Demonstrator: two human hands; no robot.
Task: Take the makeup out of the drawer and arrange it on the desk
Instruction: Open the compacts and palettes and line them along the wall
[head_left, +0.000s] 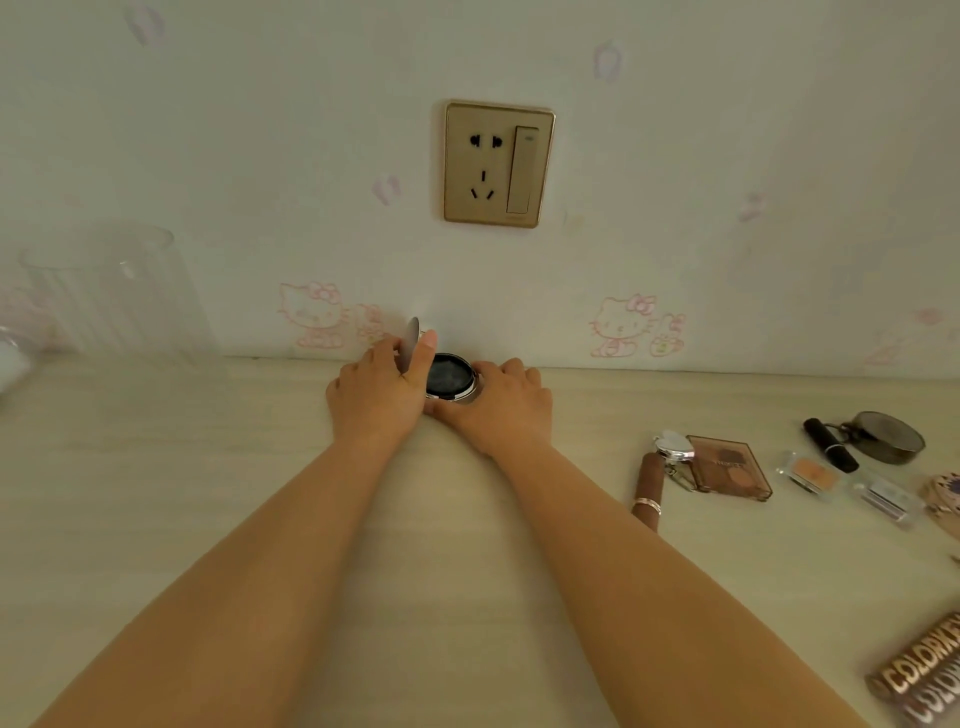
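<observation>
A round silver compact (450, 376) with a dark inside rests on the pale wooden desk (208, 493) close to the wall. Its lid (411, 343) is raised, pinched by my left hand (376, 392) between thumb and fingers. On the compact's right side my right hand (506, 402) grips the base. More makeup lies at the right: a brown lipstick tube (648, 491), a heart-shaped silver piece (674, 446), a brown eyeshadow palette (730, 466), a small orange blush pan (810, 472), a black lipstick (830, 444) and a round dark compact (885, 436). No drawer is in view.
A clear ribbed glass container (114, 291) stands at the back left. A gold wall socket (497, 163) is above the compact. A clear small case (885, 496) and brown "COLORKEY" boxes (922, 670) lie toward the right edge.
</observation>
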